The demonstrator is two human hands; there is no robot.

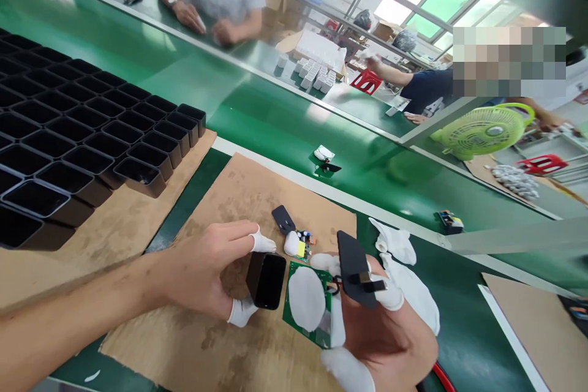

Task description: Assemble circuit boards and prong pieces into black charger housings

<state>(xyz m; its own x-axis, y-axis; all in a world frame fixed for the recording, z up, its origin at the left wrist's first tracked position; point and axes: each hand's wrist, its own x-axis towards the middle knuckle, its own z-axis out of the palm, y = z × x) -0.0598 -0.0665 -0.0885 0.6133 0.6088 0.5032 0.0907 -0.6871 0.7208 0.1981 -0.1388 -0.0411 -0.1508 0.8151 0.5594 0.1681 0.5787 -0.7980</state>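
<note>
My left hand [209, 263] wears white finger cots on thumb and fingertips and is closed around a small black plastic case [270, 282], its open end turned toward the right. Just beside it, my right hand [395, 343], also in white finger cots, grips a green circuit board [294, 313] with a large white oval pad [307, 299] on its face. Wires run from the board to a black end plate with metal plug prongs [353, 266], which lies against the right fingers. Case and board are close but look apart.
Rows of open black cases [87, 128] stand at left. Ahead on the cardboard [248, 187] lie another black plate [283, 219] and a small component board [301, 247]. White gloves [413, 288] lie at right. Beyond the green belt [257, 116], two people sit; a green fan [487, 128] stands right.
</note>
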